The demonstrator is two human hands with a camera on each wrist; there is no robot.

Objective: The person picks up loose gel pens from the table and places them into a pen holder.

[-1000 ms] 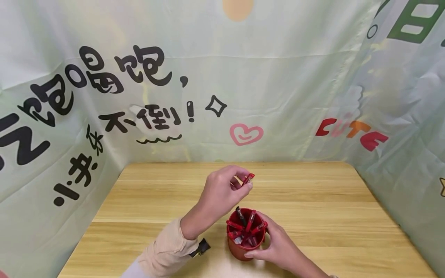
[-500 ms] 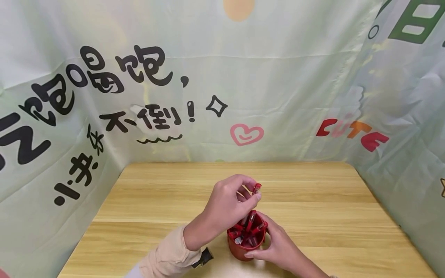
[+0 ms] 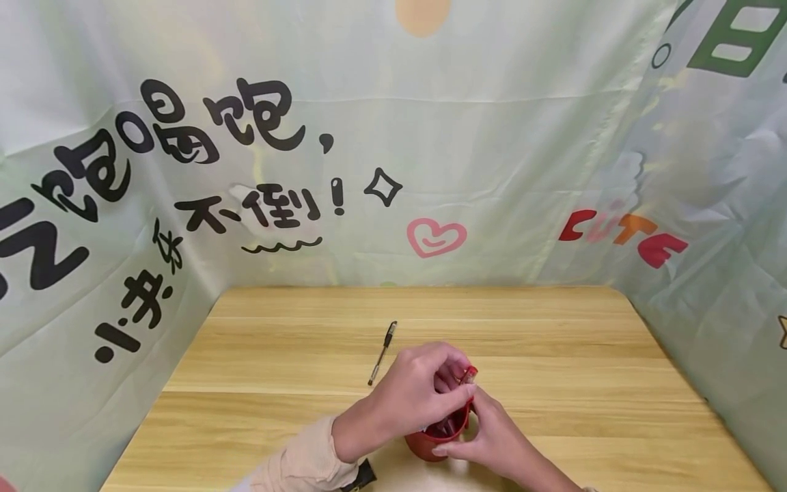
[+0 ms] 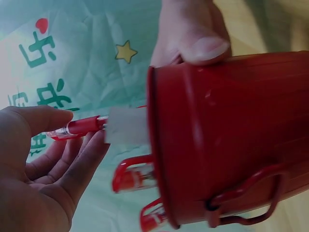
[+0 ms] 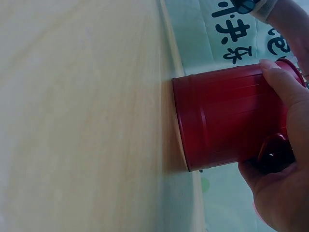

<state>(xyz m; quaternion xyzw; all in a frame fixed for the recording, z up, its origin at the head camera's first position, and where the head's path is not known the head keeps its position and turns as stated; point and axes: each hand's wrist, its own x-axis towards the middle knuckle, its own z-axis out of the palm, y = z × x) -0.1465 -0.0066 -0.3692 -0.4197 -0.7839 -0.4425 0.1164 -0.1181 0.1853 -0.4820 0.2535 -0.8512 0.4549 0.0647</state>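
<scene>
Over the mouth of a red bucket (image 3: 426,448), my left hand (image 3: 417,391) pinches a red pen (image 3: 471,374) near its cap, between thumb and fingers. The left wrist view shows this pen (image 4: 83,126) pointing toward the bucket's rim (image 4: 153,145); its far end is hidden behind a whitish piece (image 4: 126,126) sticking out there. Two more red-capped pens (image 4: 135,175) jut from the rim below. My right hand (image 3: 492,432) grips the bucket's side, thumb on the near wall. In the right wrist view the bucket (image 5: 227,116) stands upright on the table.
A black pen (image 3: 382,352) lies on the wooden table (image 3: 277,355) beyond my left wrist. Printed cloth (image 3: 516,171) hangs along the table's back and sides. A small looped handle (image 4: 251,193) sticks out from the bucket.
My left hand has come down and toward the bucket with the red pen, now covering most of its mouth. The black pen on the table has come into view. My right hand stays put.
</scene>
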